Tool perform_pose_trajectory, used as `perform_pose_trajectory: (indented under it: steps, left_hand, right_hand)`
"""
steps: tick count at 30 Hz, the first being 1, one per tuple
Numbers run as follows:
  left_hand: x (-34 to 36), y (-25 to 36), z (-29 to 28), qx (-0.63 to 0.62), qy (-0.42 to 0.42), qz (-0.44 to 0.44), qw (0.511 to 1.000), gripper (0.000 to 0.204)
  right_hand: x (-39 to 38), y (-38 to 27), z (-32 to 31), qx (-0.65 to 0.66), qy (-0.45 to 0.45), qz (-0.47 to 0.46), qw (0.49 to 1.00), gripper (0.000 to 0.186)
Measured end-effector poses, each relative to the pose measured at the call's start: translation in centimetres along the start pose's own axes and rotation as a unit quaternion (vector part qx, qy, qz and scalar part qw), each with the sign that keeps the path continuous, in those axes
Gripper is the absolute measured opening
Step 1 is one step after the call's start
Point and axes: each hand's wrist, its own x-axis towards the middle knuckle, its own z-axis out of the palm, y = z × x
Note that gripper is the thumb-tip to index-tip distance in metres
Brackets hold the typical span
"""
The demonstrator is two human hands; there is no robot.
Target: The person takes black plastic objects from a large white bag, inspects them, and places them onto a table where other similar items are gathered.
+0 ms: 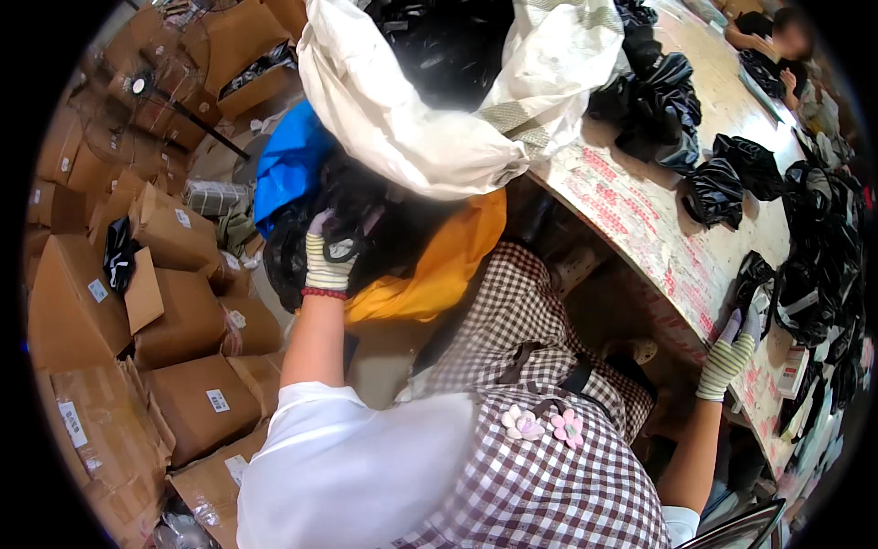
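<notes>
Fingers (321, 221), left hand (327, 265), centre-left of frame: clutch black plastic (352, 194). Right hand (729, 361), lower right: fingers pinch black bag (754, 269), apparently steadying it.

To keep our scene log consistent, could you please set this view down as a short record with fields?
Left hand: gloved, at dark plastic between blue sheeting and orange sheeting; grip unclear
Right hand: gloved, at a black packet by the table; grip unclear
On table: black bundles
White sack: open, black plastic inside
Cardboard boxes: piled at left
</notes>
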Motion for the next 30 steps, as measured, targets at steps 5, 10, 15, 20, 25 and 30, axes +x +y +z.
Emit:
perform_pose_trajectory:
  steps: [5,10,15,20,25,30]
  left_hand:
    - [3.1,1.0,-3.3,-0.087,0.014,-0.028,0.996,0.026]
    - [-0.1,1.9,-1.8,0.058,0.031,-0.094,0.993,0.015]
    - [-2.7,-2.9,4.3,-0.130,-0.008,-0.198,0.972,0.035]
    - [-3.8,-9.4,14.5,-0.168,-0.028,-0.284,0.944,0.037]
    - [-7.4,-14.5,31.3,-0.028,0.100,-0.399,0.911,0.047]
    - [-5.6,-15.8,27.0,0.143,-0.010,-0.347,0.927,0.032]
  right_hand:
    - [0.4,-3.0,-0.2,-0.034,-0.014,-0.105,0.994,0.032]
    - [0.4,-4.7,-0.4,0.026,-0.037,-0.106,0.993,0.034]
    - [0.4,-6.2,0.2,-0.009,-0.050,-0.109,0.993,0.042]
    - [1.7,-10.9,-3.6,0.070,-0.013,-0.145,0.987,0.058]
    - [2.3,-20.7,-5.5,0.356,-0.187,-0.055,0.914,0.048]
    - [2.0,-17.5,-3.3,0.641,-0.194,0.351,0.654,0.022]
